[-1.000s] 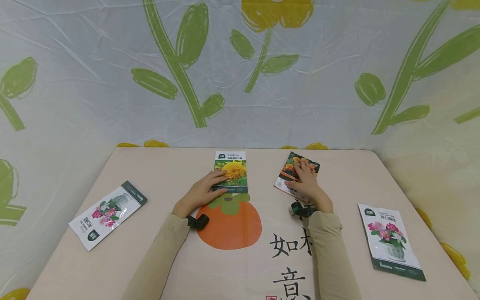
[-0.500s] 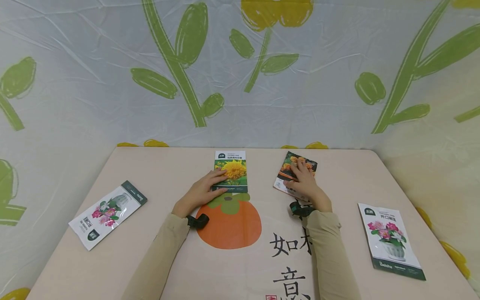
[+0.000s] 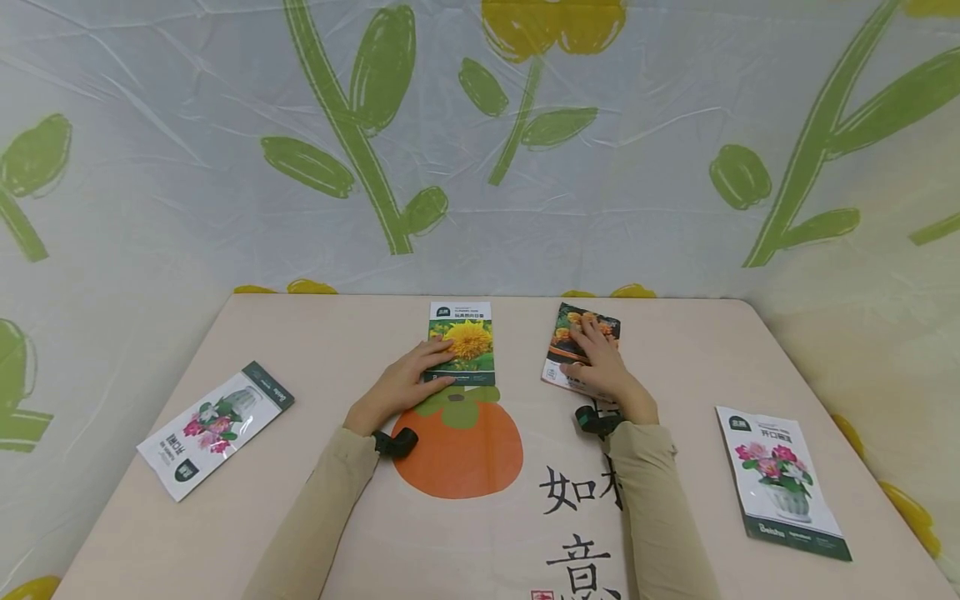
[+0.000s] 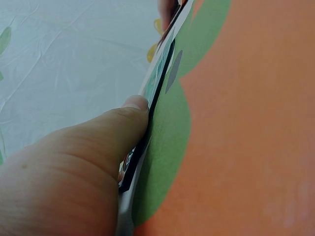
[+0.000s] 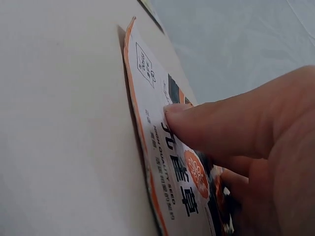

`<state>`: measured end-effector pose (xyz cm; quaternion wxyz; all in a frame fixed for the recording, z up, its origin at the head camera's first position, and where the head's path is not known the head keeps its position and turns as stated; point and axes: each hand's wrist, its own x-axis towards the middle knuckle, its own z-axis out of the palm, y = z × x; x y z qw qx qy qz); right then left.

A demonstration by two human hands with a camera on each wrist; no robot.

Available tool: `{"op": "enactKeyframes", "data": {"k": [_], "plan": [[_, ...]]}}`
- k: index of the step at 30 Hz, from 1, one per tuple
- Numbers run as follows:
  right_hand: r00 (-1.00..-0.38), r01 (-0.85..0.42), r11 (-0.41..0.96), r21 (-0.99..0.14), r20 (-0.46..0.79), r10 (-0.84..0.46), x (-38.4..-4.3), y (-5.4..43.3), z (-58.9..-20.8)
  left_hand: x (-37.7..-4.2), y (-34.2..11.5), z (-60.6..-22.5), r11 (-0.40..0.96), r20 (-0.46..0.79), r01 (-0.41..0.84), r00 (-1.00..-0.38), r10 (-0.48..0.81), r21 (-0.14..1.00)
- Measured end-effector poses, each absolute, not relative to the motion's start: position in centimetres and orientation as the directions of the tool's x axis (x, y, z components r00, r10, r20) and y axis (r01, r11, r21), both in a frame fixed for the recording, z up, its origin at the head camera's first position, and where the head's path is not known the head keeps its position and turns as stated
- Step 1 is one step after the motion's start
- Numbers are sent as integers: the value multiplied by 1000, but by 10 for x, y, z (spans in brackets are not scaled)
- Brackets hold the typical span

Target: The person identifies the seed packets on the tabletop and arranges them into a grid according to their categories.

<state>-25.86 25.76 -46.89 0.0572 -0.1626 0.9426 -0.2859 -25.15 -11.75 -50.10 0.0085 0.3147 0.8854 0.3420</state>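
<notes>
While left hand (image 3: 401,383) and right hand (image 3: 609,367) rest palm-down, we log neither as gripping.

Left to right: outer-left pink-flower packet (image 3: 217,429) lies aslant on the table (image 3: 187,550), well apart; left hand, fingers extended, covers part of the yellow-flower packet (image 3: 471,343), thumb by its lower edge, just above the persimmon print (image 3: 459,458). Right hand, fingers outstretched, lies over the orange-flower packet (image 3: 560,352), thumb on its white part; that packet sits slightly turned. We'd guess this step is positioning, so we'd use light, even pressure, slide rather than lift, and watch the lower edge, which looks slightly raised, so nothing creases. Far-right pink-flower packet (image 3: 783,483) lies printed side up.
</notes>
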Motion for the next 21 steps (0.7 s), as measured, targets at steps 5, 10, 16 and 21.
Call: {"op": "enactKeyframes", "data": {"k": [5,10,16,21], "plan": [[-936,-285,779,-558,-12,-351,-261,257,-472,-252,-118,-502,575,195,547,-805,560,609],[-929,-304,776,-553,-8,-370,-262,256,-472,-252,-118,-501,569,200,555,-800,566,607],[-922,-319,765,-560,-1,-386,-264,256,-474,-251,-118,-501,566,204,558,-798,568,607],[-911,-337,747,-572,-1,-412,-266,257,-475,-252,-117,-500,567,203,559,-797,569,605]]}}
